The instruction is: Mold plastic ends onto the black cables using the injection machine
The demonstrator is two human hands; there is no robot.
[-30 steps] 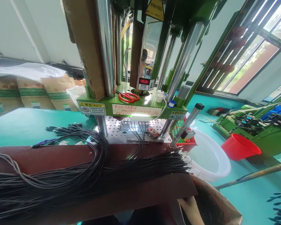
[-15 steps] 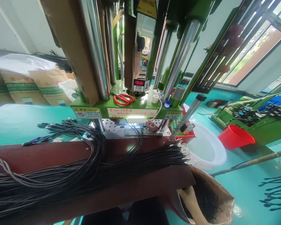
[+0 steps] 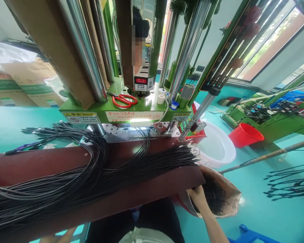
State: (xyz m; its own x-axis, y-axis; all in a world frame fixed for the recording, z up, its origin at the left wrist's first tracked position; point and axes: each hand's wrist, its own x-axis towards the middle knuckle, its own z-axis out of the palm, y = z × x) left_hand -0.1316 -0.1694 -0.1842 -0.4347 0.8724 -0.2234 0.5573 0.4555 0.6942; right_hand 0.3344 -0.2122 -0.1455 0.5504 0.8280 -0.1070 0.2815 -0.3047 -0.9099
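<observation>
My right hand (image 3: 199,198) is at the front right edge of a dark red-brown board (image 3: 164,187), its fingertips hidden under the edge, beside the rim of an open paper sack (image 3: 229,206). At the bottom left, part of my left hand (image 3: 62,237) shows below the board's front edge, its fingers mostly out of sight. Across the board lies a thick bundle of black cables (image 3: 73,182) with pale, metallic-looking ends (image 3: 192,152) at the right. Several cables run up into the green press (image 3: 88,116).
Red-handled scissors (image 3: 124,100) lie on the press plate. To the right are a white tub (image 3: 229,152), a red bucket (image 3: 245,135), a pole (image 3: 266,154) and more black cables (image 3: 288,182). A blue plastic piece (image 3: 250,235) is on the floor. Paper sacks (image 3: 27,84) stand at left.
The view has shifted, so the press and board appear further left and higher. My left hand has come into sight at the bottom left. My right hand stays at the board's edge.
</observation>
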